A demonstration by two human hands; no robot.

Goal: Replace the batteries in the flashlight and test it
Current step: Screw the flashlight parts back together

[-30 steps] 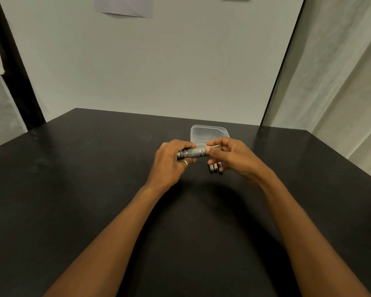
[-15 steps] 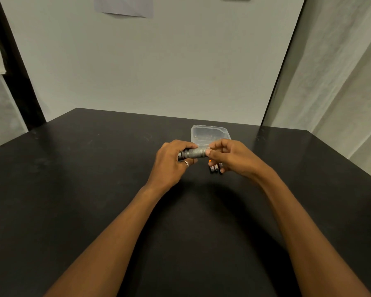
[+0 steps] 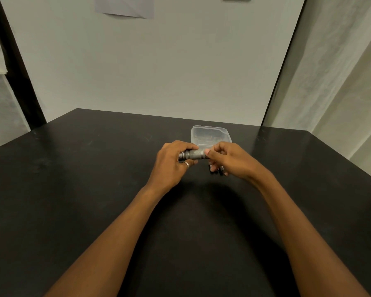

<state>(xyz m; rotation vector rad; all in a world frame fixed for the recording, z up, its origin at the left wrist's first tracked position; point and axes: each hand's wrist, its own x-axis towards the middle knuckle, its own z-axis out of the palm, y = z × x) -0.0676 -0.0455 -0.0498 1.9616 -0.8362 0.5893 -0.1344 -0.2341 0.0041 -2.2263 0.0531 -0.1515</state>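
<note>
Little moved, left hand [image 3: 171, 163] fingers still clenched round flashlight [image 3: 194, 154], right hand [image 3: 229, 160] pinching its end above table [image 3: 73, 189]

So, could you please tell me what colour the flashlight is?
Dark grey metal flashlight, seen in the head view.

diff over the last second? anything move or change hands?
Almost nothing. The right hand has closed in slightly on the right end of the flashlight, its fingers curling tighter; a thin light sliver seen there a second ago no longer shows. The left hand keeps its grip on the other end. The batteries on the table and the clear container behind have not moved.
</note>
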